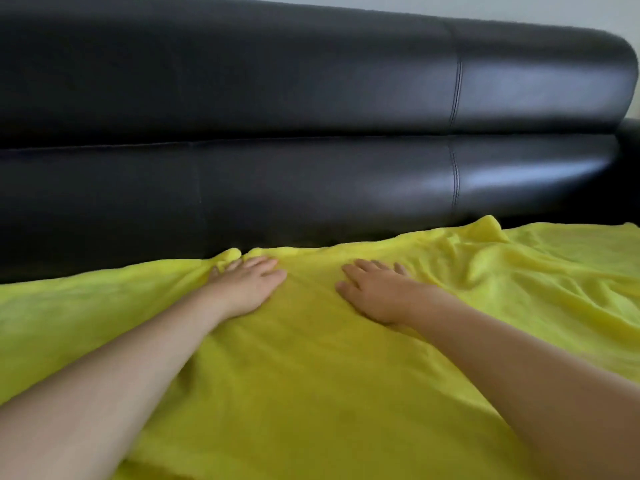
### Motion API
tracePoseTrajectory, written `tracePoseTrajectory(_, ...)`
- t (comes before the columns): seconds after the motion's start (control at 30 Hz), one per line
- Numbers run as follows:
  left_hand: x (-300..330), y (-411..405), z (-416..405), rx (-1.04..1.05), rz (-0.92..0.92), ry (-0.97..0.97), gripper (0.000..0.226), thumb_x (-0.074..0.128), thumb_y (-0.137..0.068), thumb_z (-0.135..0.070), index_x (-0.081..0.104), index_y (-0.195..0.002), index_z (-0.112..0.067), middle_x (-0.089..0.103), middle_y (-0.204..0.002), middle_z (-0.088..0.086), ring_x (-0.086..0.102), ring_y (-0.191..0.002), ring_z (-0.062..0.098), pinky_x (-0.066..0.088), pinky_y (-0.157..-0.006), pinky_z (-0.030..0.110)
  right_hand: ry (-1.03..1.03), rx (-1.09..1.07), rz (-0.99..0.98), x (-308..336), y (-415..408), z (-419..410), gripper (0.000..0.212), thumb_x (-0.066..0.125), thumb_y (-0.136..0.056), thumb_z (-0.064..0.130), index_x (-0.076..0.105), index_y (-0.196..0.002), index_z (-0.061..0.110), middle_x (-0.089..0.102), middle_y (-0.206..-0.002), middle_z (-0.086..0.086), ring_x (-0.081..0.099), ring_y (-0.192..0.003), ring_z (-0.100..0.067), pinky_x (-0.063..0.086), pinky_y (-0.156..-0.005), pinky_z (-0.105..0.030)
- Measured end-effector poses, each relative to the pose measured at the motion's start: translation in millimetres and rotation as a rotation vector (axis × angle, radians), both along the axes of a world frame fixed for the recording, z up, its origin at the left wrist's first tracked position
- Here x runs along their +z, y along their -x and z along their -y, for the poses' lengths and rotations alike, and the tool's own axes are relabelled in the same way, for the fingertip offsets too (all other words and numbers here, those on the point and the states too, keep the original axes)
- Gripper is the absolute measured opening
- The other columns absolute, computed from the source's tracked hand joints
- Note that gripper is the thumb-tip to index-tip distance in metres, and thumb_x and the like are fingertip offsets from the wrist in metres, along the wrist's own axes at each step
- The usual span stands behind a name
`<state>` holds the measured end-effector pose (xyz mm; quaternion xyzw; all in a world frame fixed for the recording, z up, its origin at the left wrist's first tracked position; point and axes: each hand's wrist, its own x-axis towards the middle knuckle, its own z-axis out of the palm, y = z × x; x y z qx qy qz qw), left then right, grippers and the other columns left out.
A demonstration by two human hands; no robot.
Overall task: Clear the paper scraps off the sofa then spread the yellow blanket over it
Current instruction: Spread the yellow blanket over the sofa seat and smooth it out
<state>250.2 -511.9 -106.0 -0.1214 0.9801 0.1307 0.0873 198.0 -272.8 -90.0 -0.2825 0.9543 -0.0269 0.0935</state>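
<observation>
The yellow blanket (311,375) lies spread over the seat of the black leather sofa (277,98), reaching the foot of the backrest. It is smooth on the left and wrinkled at the right. My left hand (246,289) rests flat on the blanket near its back edge, fingers apart. My right hand (377,292) lies flat on the blanket beside it, fingers apart, just left of the wrinkles. Neither hand holds anything. No paper scraps are in view.
The sofa's tall padded backrest fills the upper half of the view. A pale wall (519,8) shows above it. A dark armrest (628,140) stands at the far right edge.
</observation>
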Motion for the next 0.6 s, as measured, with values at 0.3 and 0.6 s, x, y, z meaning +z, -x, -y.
tracePoseTrajectory(0.3, 31.6, -34.1, -5.3, -0.151, -0.36, -0.139, 0.046, 0.03, -0.092, -0.05, 0.061, -0.117, -0.027, 0.049, -0.134, -0.002, 0.045, -0.124, 0.023, 0.037, -0.104, 0.041, 0.092, -0.154, -0.254, 33.6, -68.6, -10.7, 0.045, 0.034, -0.098, 0.038, 0.045, -0.137, 0.019, 0.043, -0.144, -0.004, 0.045, -0.126, -0.031, 0.032, -0.103, -0.043)
tracePoseTrajectory(0.6, 76.2, -209.5, -8.2, -0.308, -0.372, -0.111, 0.007, 0.046, -0.093, -0.035, 0.05, -0.098, -0.034, 0.062, -0.089, -0.014, 0.055, -0.08, 0.008, 0.044, -0.066, 0.03, 0.323, 0.019, -0.188, 31.3, -137.5, 10.4, 0.038, 0.045, -0.096, 0.028, 0.05, -0.133, 0.021, 0.047, -0.136, -0.001, 0.047, -0.123, -0.024, 0.039, -0.1, -0.035)
